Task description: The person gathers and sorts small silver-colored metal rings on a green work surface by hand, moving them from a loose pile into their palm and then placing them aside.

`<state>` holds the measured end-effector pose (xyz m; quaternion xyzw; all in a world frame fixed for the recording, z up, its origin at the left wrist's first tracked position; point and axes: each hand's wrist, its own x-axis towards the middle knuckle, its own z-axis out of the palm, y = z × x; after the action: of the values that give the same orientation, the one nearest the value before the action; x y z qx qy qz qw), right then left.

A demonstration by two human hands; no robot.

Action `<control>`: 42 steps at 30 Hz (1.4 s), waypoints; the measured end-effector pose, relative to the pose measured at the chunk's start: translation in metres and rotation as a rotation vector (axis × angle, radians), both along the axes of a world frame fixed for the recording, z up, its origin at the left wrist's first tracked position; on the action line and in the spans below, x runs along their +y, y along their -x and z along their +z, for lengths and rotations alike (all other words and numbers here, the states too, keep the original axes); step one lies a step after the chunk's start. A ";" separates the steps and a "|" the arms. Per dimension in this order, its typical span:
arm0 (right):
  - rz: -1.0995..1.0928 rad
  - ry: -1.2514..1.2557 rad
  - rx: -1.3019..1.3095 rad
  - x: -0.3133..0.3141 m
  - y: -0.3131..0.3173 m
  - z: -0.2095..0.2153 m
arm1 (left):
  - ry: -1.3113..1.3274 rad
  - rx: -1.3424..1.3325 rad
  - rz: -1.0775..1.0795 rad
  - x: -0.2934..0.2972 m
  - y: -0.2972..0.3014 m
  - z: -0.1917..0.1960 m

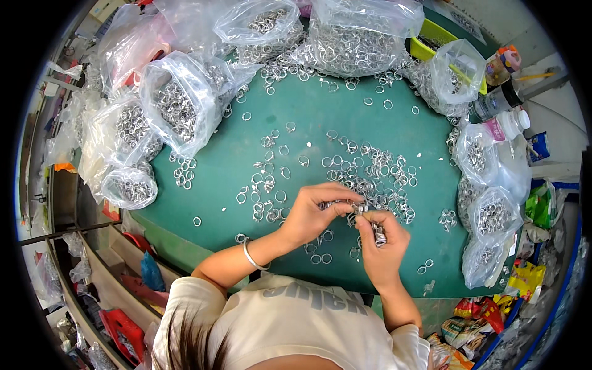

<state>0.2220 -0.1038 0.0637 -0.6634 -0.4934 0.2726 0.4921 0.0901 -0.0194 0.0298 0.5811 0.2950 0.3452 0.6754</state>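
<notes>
Clear bags point(364, 40) of metal rings point(177, 110) line far edge and sides of green table point(345, 111). Left hand point(308, 214) and right hand point(385, 250), near its front edge, clamp rings point(380, 235).

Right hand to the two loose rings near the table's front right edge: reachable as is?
Probably yes: the two loose rings lie close to the right hand, with only green tabletop visible between. That hand holds other rings, though.

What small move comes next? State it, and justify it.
Probably ease the left hand slightly away from the right hand, with a light grip: the two hands meet at small rings, and more loose rings lie close by on the green table.
</notes>
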 end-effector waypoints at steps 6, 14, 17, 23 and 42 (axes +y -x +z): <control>0.005 -0.200 -0.212 0.004 -0.001 -0.011 | 0.330 0.001 -0.051 -0.004 0.001 0.021; -0.165 -0.193 0.133 0.000 0.006 -0.017 | 0.116 -0.045 -0.019 -0.008 0.004 0.015; -0.155 -0.170 0.121 0.002 0.005 -0.022 | 0.194 -0.054 -0.050 -0.005 0.004 0.012; -0.079 -0.238 -0.092 0.008 0.001 -0.010 | 0.357 -0.001 -0.048 -0.004 0.007 0.022; 0.055 -0.101 0.090 0.009 -0.004 -0.009 | 0.518 -0.343 -0.046 -0.005 0.008 0.003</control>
<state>0.2264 -0.0947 0.0547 -0.6108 -0.5022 0.2902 0.5390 0.0821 -0.0246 0.0333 0.3294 0.2416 0.3364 0.8485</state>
